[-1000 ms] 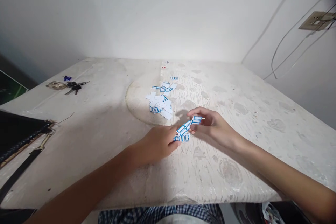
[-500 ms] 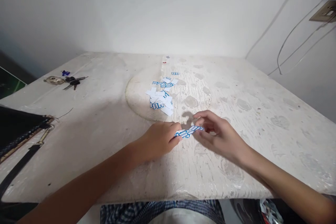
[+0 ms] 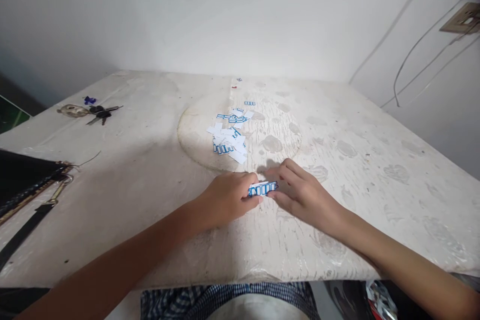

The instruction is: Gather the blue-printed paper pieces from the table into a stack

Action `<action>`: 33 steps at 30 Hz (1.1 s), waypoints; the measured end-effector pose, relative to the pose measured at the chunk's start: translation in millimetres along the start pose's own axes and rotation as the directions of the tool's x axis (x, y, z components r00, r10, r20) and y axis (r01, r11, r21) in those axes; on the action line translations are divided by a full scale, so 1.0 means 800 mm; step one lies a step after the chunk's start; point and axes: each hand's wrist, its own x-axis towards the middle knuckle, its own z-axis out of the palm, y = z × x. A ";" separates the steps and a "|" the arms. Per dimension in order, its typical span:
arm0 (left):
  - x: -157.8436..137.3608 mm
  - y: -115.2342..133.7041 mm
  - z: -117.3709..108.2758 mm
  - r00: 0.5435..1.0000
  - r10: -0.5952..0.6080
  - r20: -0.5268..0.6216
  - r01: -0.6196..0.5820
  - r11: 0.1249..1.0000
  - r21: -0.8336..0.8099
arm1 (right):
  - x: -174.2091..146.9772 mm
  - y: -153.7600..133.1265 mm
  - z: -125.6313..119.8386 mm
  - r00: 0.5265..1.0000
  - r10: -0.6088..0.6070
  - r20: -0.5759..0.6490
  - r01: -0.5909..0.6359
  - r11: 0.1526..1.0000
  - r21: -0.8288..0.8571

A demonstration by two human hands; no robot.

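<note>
Small white paper slips with blue-outlined boxes (image 3: 263,189) form a little stack above the near middle of the table. My left hand (image 3: 230,197) is closed around the stack's left end, thumb below and fingers above. At its right end, the thumb and fingertips of my right hand (image 3: 305,192) pinch the slips. How many slips are in the stack I cannot tell. Just beyond my hands lies a loose pile of similar slips (image 3: 229,139), some with the plain white side up and some with blue marks showing.
A lone slip (image 3: 249,103) and a tiny red scrap (image 3: 234,87) lie farther back. Keys (image 3: 100,112) with a tag rest at the far left, a black bag (image 3: 26,180) with a strap nearer. The plastic-covered table (image 3: 150,170) meets a wall with an outlet (image 3: 463,19) and cables.
My right hand has moved slightly left, toward my left hand. The slip that stuck out to the right now lies closer in line with the stack.
</note>
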 end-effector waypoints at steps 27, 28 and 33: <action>-0.004 0.007 0.001 0.998 0.055 0.021 -0.058 0.976 0.211 | 0.004 0.007 0.018 0.999 -0.003 0.035 -0.009 0.936 0.351; -0.004 0.007 0.001 0.998 0.056 0.026 -0.060 0.976 0.209 | 0.004 0.008 0.017 0.999 -0.004 0.038 -0.010 0.936 0.351; -0.005 0.007 0.004 0.998 0.068 0.014 -0.069 0.979 0.192 | -0.005 -0.020 0.001 0.986 -0.102 -0.134 0.125 0.977 0.175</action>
